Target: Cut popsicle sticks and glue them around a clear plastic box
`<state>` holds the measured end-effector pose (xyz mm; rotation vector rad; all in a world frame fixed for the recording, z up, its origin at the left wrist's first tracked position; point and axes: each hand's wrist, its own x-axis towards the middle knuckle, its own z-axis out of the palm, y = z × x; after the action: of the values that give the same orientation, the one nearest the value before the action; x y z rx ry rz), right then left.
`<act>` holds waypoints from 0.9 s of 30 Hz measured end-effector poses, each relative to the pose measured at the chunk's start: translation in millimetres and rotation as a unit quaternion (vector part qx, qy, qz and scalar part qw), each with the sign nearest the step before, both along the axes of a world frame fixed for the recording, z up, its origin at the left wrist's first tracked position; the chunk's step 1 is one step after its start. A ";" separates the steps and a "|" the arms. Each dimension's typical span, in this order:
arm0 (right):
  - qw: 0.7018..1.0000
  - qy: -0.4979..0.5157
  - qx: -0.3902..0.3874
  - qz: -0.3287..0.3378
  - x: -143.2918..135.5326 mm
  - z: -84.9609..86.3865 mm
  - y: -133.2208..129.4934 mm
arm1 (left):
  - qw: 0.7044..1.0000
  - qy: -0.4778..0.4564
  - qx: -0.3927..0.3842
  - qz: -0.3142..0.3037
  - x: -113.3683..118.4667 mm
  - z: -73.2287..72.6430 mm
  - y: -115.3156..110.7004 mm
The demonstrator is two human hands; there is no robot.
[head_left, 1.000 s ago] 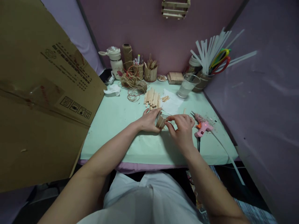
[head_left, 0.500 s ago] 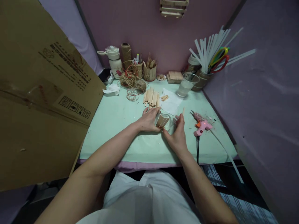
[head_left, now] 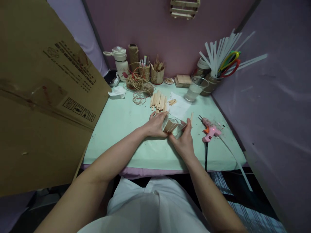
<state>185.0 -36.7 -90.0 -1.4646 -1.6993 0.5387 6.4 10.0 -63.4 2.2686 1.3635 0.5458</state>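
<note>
Between my hands lies a clear jar (head_left: 178,130), tilted on its side, with several flat wooden sticks (head_left: 170,125) side by side along its wall. My left hand (head_left: 157,125) is wrapped round the jar's left end. On the right end, the thumb and fingers of my right hand (head_left: 184,137) grip it. A single wooden stick (head_left: 191,117) pokes up beside my right fingertips; I cannot tell whether they pinch it. Just beyond my left hand is a pile of craft sticks (head_left: 158,101). A pink glue gun (head_left: 211,131) lies to the right of my right hand.
A white paper (head_left: 179,105) holds a few short sticks. Behind it stand a plastic cup (head_left: 196,89) and a jar of glue sticks and scissors (head_left: 211,84). Tangled twine (head_left: 137,83) and a bottle (head_left: 121,66) are at back left. A cardboard sheet (head_left: 48,129) walls the left.
The view has shifted slightly. The jar has turned a little in my hands, so the sticks on its wall show more. Both hands keep their hold.
</note>
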 end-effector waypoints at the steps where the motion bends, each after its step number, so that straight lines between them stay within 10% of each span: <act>1: 1.000 -0.002 0.000 -0.002 -0.7 0.3 -0.2 | 1.000 0.001 -0.001 -0.001 -0.1 -0.2 0.2; 27: 0.999 0.024 -0.031 -0.003 11.0 -2.3 5.8 | 1.000 0.002 -0.012 -0.003 -0.6 0.2 -0.1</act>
<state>196.1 -30.9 -92.3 -1.4892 -1.6533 0.6240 5.8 9.9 -63.2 2.2552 1.3569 0.5215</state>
